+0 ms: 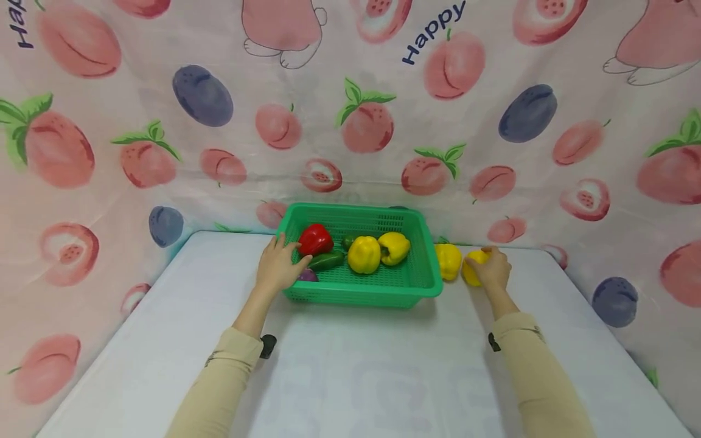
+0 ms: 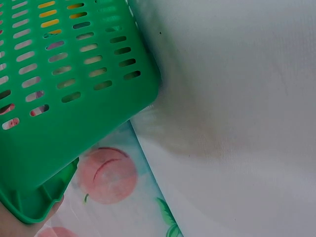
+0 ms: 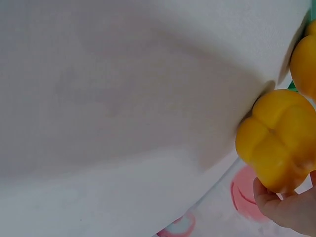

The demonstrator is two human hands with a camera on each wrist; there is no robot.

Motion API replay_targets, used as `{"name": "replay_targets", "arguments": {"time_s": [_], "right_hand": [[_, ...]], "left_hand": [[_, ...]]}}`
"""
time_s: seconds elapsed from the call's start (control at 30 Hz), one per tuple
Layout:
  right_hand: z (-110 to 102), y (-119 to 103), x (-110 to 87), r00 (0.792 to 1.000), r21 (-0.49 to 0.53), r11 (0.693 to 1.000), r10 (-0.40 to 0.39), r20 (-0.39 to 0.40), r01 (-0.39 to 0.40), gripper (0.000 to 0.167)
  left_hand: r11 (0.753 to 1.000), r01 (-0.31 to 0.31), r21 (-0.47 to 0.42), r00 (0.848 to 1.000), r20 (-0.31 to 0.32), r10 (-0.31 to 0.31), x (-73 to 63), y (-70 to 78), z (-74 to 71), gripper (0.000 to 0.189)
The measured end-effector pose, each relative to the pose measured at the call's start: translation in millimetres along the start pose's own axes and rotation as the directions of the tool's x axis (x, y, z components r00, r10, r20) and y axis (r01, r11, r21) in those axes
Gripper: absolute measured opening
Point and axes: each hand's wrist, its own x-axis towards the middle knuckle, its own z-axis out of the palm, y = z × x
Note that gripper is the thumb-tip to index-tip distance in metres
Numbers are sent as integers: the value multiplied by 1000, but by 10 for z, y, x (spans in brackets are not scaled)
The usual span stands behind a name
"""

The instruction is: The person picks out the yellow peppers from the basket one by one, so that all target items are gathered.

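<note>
A green plastic basket [image 1: 350,294] with slotted sides stands at the back of the white table. My left hand [image 1: 276,263] grips its left rim, thumb over the inside; the left wrist view shows the slotted wall [image 2: 89,118] and a bit of hand under the rim. To the right of the basket, my right hand [image 1: 495,267] holds a yellow bell pepper [image 3: 279,133], fingertips on its lower side in the right wrist view. Another yellow bell pepper [image 1: 448,261] lies between it and the basket.
Inside the basket lie a red bell pepper [image 1: 315,239], a green cucumber-like vegetable [image 1: 327,261], a purple vegetable [image 1: 308,275], a small dark green one [image 1: 347,241] and two yellow bell peppers [image 1: 364,255]. A fruit-print cloth [image 1: 235,201] hangs behind the table.
</note>
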Motion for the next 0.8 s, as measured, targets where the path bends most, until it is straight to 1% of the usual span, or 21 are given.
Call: {"name": "replay_targets", "arguments": {"time_s": [0.13,0.37,0.57,0.8], "right_hand": [[-26,12,-3,1000,-3,1000,6,-4,-6,52],[-7,-20,20,1000,39,999,-13,23,12,52],[-11,-36,47,998,21,999,-35,46,34,52],[-21,-59,40,993,-54,998,36,113,-30,54]], "left_hand": [[1000,-3,-7,1000,2,3,14,16,30,57],[1000,6,-1,1000,-5,-6,2,12,3,56],[1000,3,11,1000,-5,-3,7,15,-14,56],[1000,0,3,1000,-7,0,1,3,-10,55]]}}
